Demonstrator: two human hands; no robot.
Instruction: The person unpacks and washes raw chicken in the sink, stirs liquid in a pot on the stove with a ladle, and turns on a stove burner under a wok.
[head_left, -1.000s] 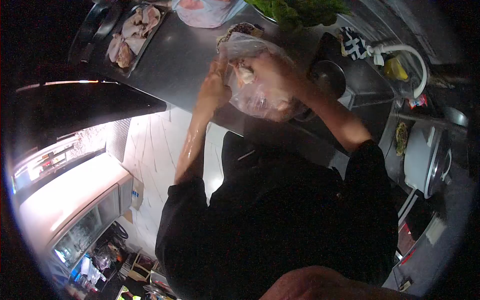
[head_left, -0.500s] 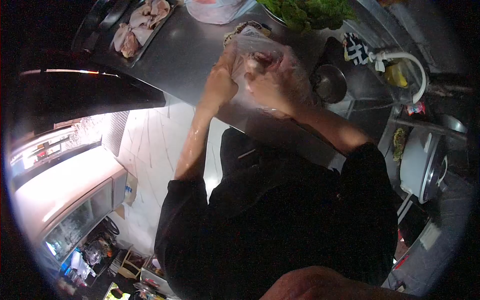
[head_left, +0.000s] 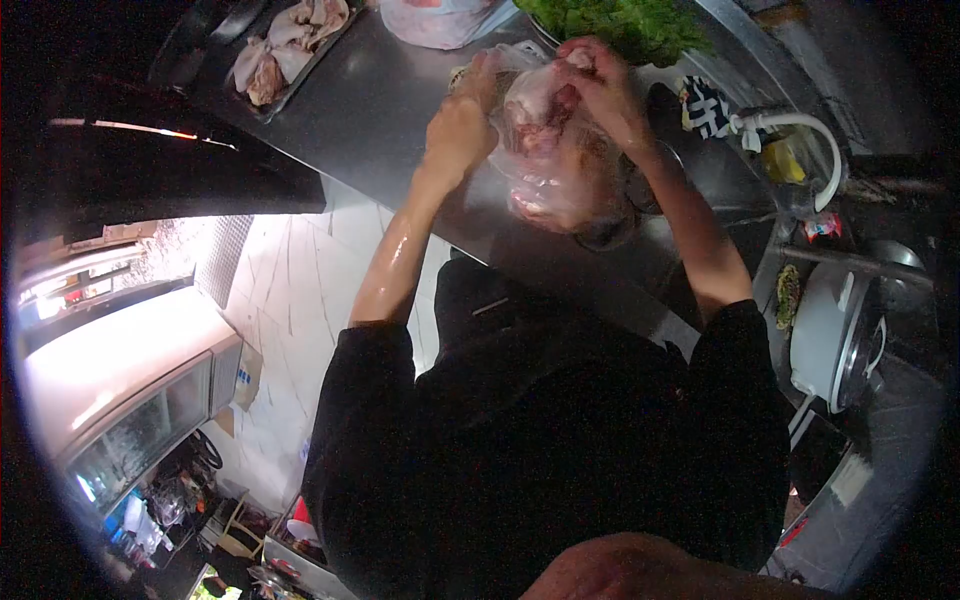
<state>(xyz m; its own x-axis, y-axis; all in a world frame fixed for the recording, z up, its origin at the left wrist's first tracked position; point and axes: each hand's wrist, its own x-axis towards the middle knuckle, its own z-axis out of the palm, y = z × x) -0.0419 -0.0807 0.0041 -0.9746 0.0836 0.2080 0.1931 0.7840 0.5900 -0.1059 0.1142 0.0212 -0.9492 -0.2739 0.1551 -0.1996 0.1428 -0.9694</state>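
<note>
My left hand [head_left: 461,132] is closed on the edge of a clear plastic bag [head_left: 560,200] over the metal counter. Inside the bag lie pieces of raw meat, blurred by the plastic. At the bag's mouth, my right hand [head_left: 606,92] grips a piece of raw meat [head_left: 540,105], pale on top and red below. The piece hangs partly over the bag. Behind my left hand, a patterned item [head_left: 458,78] is mostly covered.
A tray of raw meat [head_left: 290,45] sits at the back left. Behind the bag are a white-pink plastic bag [head_left: 440,22] and leafy greens [head_left: 625,25]. On the right are a patterned cloth [head_left: 705,108], a white hose [head_left: 825,130] and a white pot [head_left: 825,325].
My right hand has come up from inside the bag and moved away from me, with a piece of meat in its fingers. My left hand has shifted slightly right.
</note>
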